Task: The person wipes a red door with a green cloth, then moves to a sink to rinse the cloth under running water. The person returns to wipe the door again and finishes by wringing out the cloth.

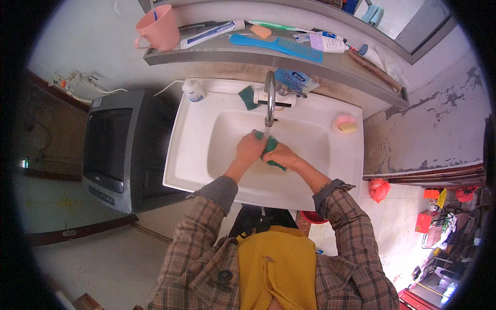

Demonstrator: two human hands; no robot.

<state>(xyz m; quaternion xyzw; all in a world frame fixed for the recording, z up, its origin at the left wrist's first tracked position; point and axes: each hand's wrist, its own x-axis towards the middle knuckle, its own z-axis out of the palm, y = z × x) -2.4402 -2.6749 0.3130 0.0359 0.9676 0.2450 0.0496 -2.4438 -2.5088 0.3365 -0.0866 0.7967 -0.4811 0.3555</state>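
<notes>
Over the basin of a white sink (228, 162), my left hand (250, 147) and my right hand (283, 155) both grip a crumpled green cloth (270, 145). It lies between them under the spout of a chrome faucet (271, 97), from which water runs onto it. The cloth's lower end hangs out below my right hand. Both hands are closed around it, close together, and hide parts of it. Behind the basin, a dark green scouring pad (248, 98) leans beside the faucet base.
A white bottle (193, 91) stands at the sink's back left; a soap dish (344, 124) sits at the right. Above runs a shelf (232, 56) with a pink mug (159, 29), a blue comb (277, 44) and tubes. A dark grey appliance (108, 151) is left of the sink.
</notes>
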